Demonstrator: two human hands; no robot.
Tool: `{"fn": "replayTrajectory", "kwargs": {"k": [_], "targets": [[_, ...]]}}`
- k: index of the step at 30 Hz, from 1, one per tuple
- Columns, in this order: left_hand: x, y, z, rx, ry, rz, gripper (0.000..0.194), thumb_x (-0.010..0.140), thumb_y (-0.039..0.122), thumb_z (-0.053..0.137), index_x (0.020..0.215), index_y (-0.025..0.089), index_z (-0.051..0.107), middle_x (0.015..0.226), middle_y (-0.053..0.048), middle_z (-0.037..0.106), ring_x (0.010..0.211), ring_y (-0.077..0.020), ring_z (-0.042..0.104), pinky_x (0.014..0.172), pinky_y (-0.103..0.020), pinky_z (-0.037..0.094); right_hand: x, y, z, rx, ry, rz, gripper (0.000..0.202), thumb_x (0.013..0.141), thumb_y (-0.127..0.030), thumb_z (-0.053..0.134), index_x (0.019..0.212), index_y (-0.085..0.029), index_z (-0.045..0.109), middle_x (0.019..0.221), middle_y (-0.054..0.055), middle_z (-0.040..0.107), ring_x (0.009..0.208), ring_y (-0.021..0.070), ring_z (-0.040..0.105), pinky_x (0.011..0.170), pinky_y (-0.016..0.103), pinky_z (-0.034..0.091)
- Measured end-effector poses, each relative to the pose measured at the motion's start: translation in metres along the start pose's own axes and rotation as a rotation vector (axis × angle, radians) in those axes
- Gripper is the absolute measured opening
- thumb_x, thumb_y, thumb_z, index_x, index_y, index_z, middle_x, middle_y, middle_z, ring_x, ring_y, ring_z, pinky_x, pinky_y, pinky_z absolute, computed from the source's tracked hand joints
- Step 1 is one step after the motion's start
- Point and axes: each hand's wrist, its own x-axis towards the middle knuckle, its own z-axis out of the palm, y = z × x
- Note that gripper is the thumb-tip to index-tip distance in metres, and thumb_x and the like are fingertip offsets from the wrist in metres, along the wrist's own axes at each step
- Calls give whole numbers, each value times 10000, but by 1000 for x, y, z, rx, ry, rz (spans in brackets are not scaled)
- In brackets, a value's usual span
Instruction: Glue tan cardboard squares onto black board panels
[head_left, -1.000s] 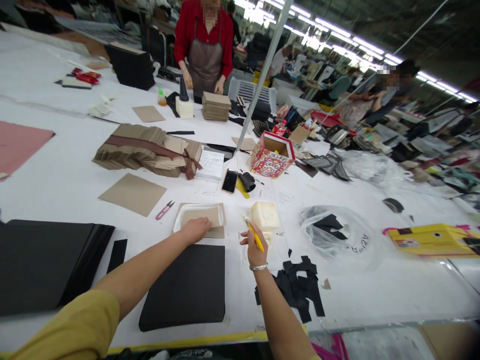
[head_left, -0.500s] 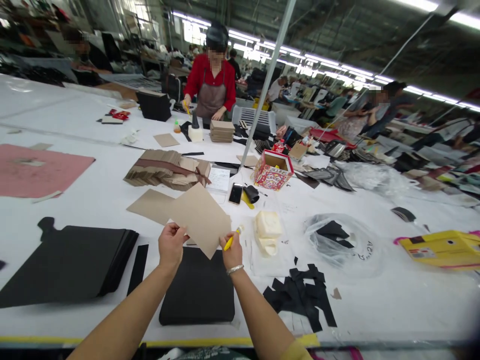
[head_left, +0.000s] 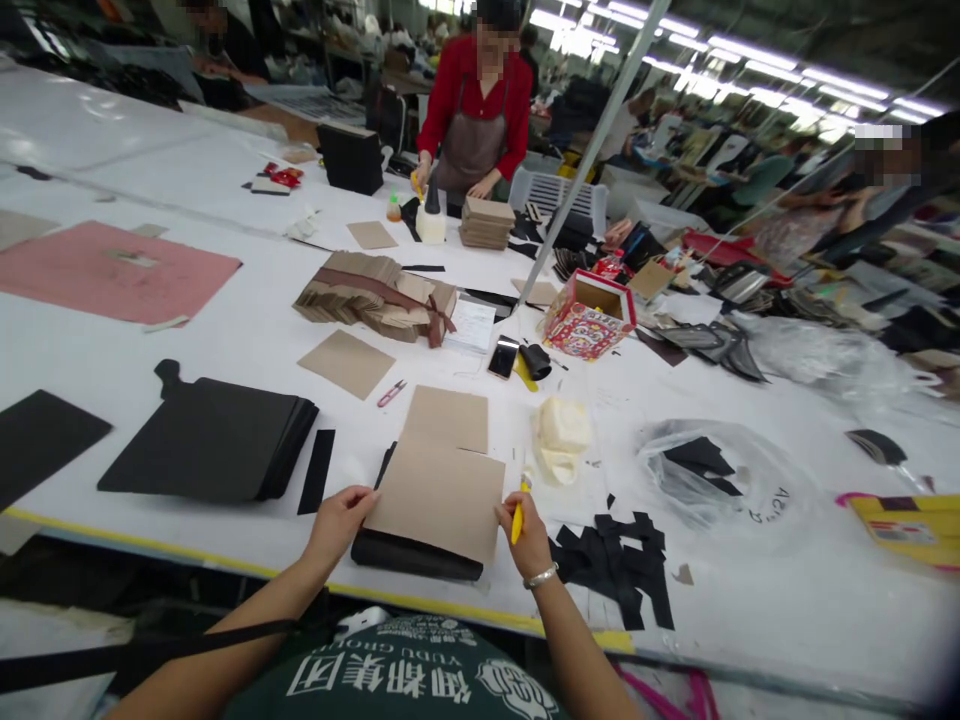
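A tan cardboard sheet (head_left: 439, 500) lies over a stack of black sheets (head_left: 420, 560), whose front and left edges show beneath it. At the sheet's left edge, the fingers of my left hand (head_left: 339, 522) are closed on it. My right hand (head_left: 529, 538) grips a small yellow-handled brush (head_left: 517, 520), and its fingertips also touch the sheet's right edge. Just behind lies another tan cardboard piece (head_left: 450, 415), partly covered by the front one. Pink thread snips (head_left: 391, 393) lie beside a further tan sheet (head_left: 346, 363).
Left stands a black sheet stack (head_left: 202, 435) by a black strip (head_left: 316, 470). To the right are a whitish glue-smeared container (head_left: 562, 428), black scraps (head_left: 619, 560) and a plastic bag (head_left: 705, 500). Farther back are a phone (head_left: 503, 356), a red patterned box (head_left: 589, 318) and a co-worker in red (head_left: 480, 110).
Both hands have brought the cardboard sheet down and toward me, from held tilted in the air to lying over the black stack. The view has tipped downward and shifted left.
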Motion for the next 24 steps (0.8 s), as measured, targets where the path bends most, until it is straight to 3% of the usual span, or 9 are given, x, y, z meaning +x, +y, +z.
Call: {"fn": "replayTrajectory", "kwargs": {"k": [3,7,18,24], "targets": [[-6,-21,-1,224,-39,11,330,657,466,560,702,151,646,662,-22,639,633,-165,569,546,-235,426,-14,16,10,-129,-17,49,217,814,-404,434,881,-198,433,697,-7,556,576,135,540,560,238,387],[4,-27,0,385,-13,77,306,686,442,523,657,163,645,682,-24,657,688,-180,582,628,-245,412,-8,22,26,-253,23,47,250,831,-424,380,882,-191,453,661,-3,548,545,145,533,537,237,365],[29,-44,-1,364,44,10,290,679,406,496,661,153,639,638,-14,644,641,-170,561,589,-237,382,10,31,49,-343,17,63,239,835,-393,364,896,-188,471,649,4,556,557,155,545,540,235,364],[29,-38,0,395,52,-17,301,664,422,496,615,153,623,603,-17,629,637,-176,555,576,-238,377,13,29,52,-377,-5,74,195,827,-346,390,907,-188,472,664,3,564,570,149,549,547,230,361]]}}
